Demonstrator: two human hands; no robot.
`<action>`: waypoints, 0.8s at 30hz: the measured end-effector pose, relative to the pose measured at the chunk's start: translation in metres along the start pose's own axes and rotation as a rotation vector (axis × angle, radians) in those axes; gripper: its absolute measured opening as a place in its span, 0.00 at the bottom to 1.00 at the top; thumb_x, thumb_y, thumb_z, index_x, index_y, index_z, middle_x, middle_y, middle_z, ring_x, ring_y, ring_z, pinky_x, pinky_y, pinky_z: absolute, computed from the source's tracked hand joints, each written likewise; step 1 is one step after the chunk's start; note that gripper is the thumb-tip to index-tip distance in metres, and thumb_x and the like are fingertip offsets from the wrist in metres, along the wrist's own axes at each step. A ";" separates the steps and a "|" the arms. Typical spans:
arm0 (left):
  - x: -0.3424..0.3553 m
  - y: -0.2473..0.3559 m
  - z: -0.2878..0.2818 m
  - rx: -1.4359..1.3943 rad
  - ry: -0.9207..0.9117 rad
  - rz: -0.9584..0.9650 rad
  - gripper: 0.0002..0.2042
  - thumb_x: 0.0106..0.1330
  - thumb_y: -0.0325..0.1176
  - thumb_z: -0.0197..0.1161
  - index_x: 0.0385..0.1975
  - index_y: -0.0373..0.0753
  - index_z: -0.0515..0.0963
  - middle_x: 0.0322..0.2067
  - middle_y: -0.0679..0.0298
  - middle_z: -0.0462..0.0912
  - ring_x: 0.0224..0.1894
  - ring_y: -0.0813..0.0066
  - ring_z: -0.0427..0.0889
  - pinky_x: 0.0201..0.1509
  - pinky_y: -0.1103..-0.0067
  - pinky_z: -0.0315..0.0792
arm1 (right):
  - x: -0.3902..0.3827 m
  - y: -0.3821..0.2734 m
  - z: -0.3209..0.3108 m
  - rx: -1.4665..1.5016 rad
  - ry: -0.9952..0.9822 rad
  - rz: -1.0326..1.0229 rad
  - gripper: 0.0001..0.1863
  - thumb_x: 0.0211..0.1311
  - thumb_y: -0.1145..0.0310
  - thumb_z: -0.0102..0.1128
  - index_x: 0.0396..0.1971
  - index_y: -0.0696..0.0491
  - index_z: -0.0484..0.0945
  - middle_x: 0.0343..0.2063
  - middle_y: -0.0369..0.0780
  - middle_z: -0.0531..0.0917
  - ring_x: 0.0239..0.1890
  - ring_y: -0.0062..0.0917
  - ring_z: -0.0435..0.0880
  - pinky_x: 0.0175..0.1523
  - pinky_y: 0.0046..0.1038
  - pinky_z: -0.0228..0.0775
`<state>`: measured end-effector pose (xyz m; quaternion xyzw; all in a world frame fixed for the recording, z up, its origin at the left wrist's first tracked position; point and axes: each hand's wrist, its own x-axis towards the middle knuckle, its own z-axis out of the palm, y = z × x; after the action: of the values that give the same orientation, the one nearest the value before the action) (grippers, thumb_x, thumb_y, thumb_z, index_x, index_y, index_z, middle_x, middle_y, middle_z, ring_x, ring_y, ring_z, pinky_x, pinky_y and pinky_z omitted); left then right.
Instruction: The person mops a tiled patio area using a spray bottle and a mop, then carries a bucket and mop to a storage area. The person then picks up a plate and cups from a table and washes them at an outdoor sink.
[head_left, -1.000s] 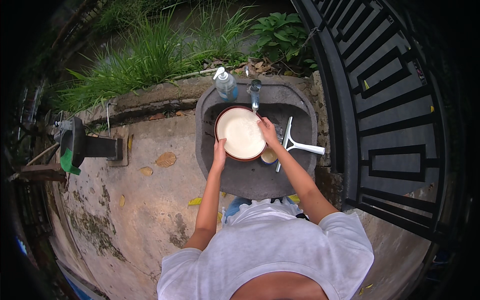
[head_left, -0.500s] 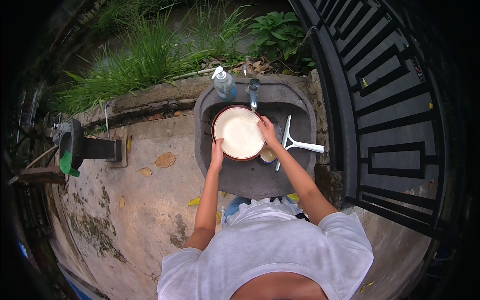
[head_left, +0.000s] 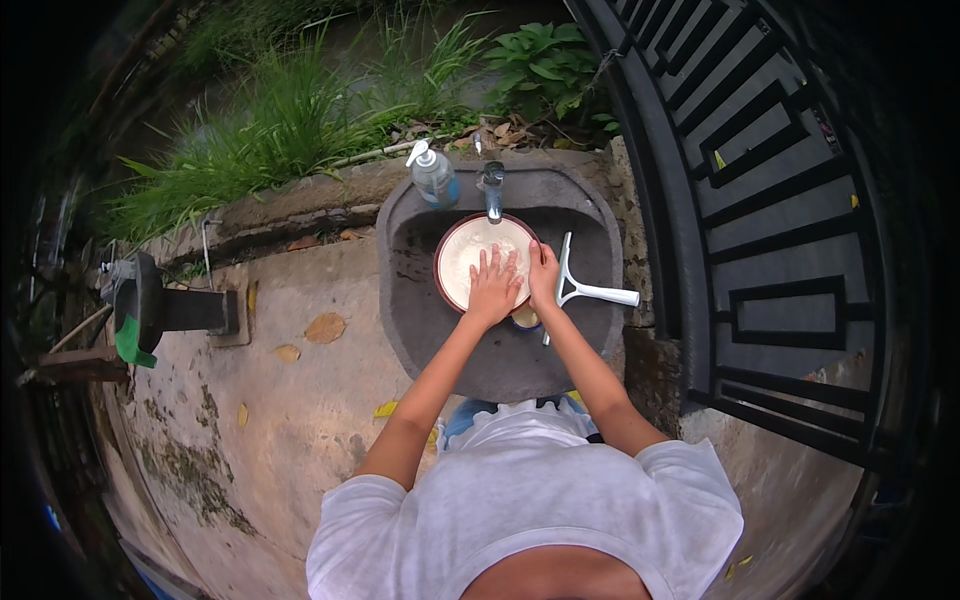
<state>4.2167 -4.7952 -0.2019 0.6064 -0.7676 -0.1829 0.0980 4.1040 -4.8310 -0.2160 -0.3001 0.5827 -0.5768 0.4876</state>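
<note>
A cream plate (head_left: 462, 248) with a brown rim is held over the grey stone sink (head_left: 480, 368), under the metal tap (head_left: 493, 188); its surface looks wet. My left hand (head_left: 493, 285) lies flat on the plate's face with its fingers spread. Closed on the plate's right edge is my right hand (head_left: 543, 272), thumb towards the face. A small bowl (head_left: 525, 318) with a blue rim shows partly beneath the plate, between my wrists. To the right of my right hand, a white squeegee (head_left: 600, 293) rests across the sink's side.
A clear pump bottle (head_left: 436, 180) with a white top stands on the sink's back left corner. Along the right runs a black metal gate (head_left: 700, 260). Grass (head_left: 270, 130) grows behind a low kerb. Off to the left is another dark basin (head_left: 150, 290) with a green cloth (head_left: 133, 342).
My left hand has left the plate's left edge and now lies on its face. The right hand keeps hold of the right edge. The view has shifted slightly.
</note>
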 end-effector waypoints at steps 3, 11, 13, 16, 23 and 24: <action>0.007 -0.003 -0.006 -0.069 0.015 0.103 0.26 0.65 0.47 0.41 0.62 0.47 0.53 0.63 0.54 0.49 0.66 0.59 0.46 0.65 0.59 0.42 | 0.003 0.001 -0.018 -0.005 0.090 -0.020 0.14 0.63 0.62 0.48 0.30 0.60 0.72 0.24 0.35 0.75 0.29 0.16 0.69 0.36 0.19 0.62; 0.013 -0.003 -0.004 0.051 0.032 0.171 0.29 0.62 0.48 0.47 0.61 0.43 0.55 0.63 0.54 0.50 0.65 0.59 0.47 0.65 0.59 0.39 | 0.005 0.006 -0.033 0.029 0.023 0.067 0.13 0.56 0.69 0.59 0.37 0.60 0.71 0.32 0.38 0.78 0.32 0.17 0.75 0.38 0.20 0.68; 0.018 -0.028 -0.011 0.189 0.196 0.071 0.31 0.61 0.51 0.49 0.62 0.43 0.53 0.63 0.55 0.48 0.66 0.58 0.47 0.65 0.58 0.39 | 0.005 0.006 -0.033 0.000 -0.033 0.102 0.16 0.52 0.72 0.62 0.39 0.60 0.71 0.34 0.39 0.78 0.33 0.19 0.77 0.38 0.20 0.70; 0.014 -0.041 -0.043 0.011 0.299 -0.170 0.39 0.54 0.49 0.59 0.62 0.39 0.50 0.63 0.52 0.48 0.65 0.56 0.47 0.64 0.61 0.45 | 0.008 0.001 -0.035 -0.021 -0.110 0.191 0.19 0.49 0.73 0.64 0.41 0.60 0.70 0.35 0.40 0.78 0.34 0.21 0.78 0.39 0.22 0.72; -0.028 -0.061 -0.069 -1.684 -0.166 -0.720 0.25 0.63 0.42 0.47 0.55 0.30 0.57 0.46 0.51 0.73 0.43 0.67 0.77 0.43 0.73 0.75 | 0.023 -0.003 -0.014 -0.070 -0.432 0.225 0.14 0.54 0.69 0.58 0.40 0.60 0.72 0.34 0.38 0.78 0.33 0.18 0.76 0.38 0.21 0.69; -0.032 -0.052 -0.075 -1.616 -0.112 -0.700 0.24 0.64 0.42 0.42 0.52 0.27 0.58 0.45 0.49 0.72 0.43 0.67 0.77 0.42 0.75 0.76 | 0.028 0.000 -0.013 -0.139 -0.468 0.175 0.14 0.55 0.69 0.56 0.40 0.60 0.72 0.34 0.38 0.78 0.33 0.18 0.76 0.39 0.20 0.68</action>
<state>4.2990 -4.7862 -0.1518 0.5423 -0.1773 -0.7187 0.3974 4.0827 -4.8516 -0.2241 -0.4067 0.5158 -0.4061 0.6353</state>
